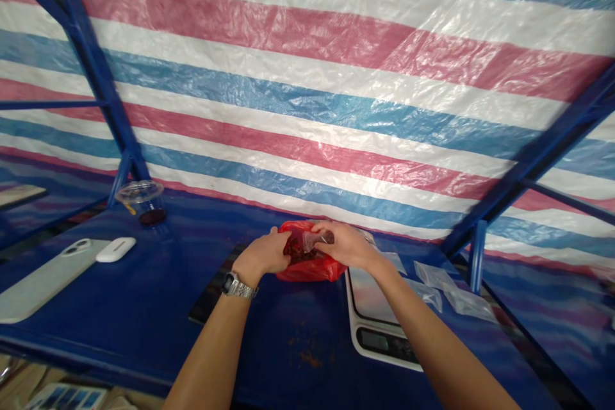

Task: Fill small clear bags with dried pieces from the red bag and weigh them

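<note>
Head view. Blue tabletop (276, 375), glossy. Thin, glossy red plastic bag (307, 270) sits near its middle, mouth open toward the wearer, small dark-red pieces (295, 245) showing inside.

Left hand (269, 253) at the bag's left side: grip closed on the plastic edge, thumb reaching into the mouth. Silver metal-band wristwatch (236, 286) on that wrist. Right hand (348, 245) at the bag's right side, over the opening: grip pinches a small translucent plastic piece (312, 241), its exact shape hard to tell; fingers partly hide it.

Right of the bag, partly under the right forearm: white scale (358, 336) with a flat silvery plate (369, 298) and a dark display (377, 339) at the near edge. Beyond that forearm, flat clear plastic bags (466, 301) lie loosely together. Flat black panel (206, 303) lies partly behind the left wrist. Orange-brown crumbs (310, 357) scattered nearer the wearer.

Far left: clear plastic cup (147, 200), dark liquid at the bottom; in front of it a white rounded case (115, 250), just beside a pale phone (45, 278). Behind everything, red, white and blue striped plastic sheeting (298, 102) and blue metal frame bars (91, 64).
</note>
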`<state>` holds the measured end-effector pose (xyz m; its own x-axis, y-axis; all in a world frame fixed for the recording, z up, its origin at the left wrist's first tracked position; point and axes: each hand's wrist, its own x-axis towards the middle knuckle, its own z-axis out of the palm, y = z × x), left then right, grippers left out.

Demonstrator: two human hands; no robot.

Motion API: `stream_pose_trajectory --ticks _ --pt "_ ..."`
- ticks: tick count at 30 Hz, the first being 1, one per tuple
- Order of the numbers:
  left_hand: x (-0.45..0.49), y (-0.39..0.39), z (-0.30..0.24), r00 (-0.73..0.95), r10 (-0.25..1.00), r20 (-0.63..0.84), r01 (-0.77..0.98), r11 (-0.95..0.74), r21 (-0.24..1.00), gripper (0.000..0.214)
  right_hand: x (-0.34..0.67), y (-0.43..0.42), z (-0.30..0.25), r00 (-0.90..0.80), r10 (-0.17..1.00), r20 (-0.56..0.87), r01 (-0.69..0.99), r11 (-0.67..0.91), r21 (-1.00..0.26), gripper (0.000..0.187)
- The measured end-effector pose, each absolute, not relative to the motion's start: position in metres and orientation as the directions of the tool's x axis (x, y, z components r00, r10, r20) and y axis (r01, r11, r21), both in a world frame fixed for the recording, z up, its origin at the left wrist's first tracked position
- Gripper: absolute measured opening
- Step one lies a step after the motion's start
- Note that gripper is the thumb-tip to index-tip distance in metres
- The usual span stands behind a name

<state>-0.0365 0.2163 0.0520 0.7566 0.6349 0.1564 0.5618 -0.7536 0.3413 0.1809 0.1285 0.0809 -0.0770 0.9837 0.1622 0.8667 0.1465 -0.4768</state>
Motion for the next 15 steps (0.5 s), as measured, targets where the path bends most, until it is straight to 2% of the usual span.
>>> stream_pose_trajectory --ticks 5,8,12,15 --pt "-0.033 0.211 0.063 0.743 0.652 0.149 0.583 -0.741 0.334 0.052 0.195 0.105 0.081 0.022 0.966 0.256 0.661 0.178 -0.729 0.032" --pt "-0.029 0.210 0.066 0.725 0.647 0.236 0.568 -0.756 0.325 0.056 0.211 0.075 0.086 0.149 0.943 0.297 0.593 0.155 -0.790 0.039" --pt "-0.020 0.206 0.069 0.789 0.515 0.335 0.405 -0.846 0.347 0.050 0.241 0.028 0.072 0.274 0.939 0.207 0.630 -0.013 -0.777 0.043" --pt "-0.011 0.200 0.067 0.861 0.433 0.266 0.329 -0.875 0.356 0.054 0.255 0.003 0.049 0.289 0.949 0.128 0.699 -0.118 -0.705 0.042"
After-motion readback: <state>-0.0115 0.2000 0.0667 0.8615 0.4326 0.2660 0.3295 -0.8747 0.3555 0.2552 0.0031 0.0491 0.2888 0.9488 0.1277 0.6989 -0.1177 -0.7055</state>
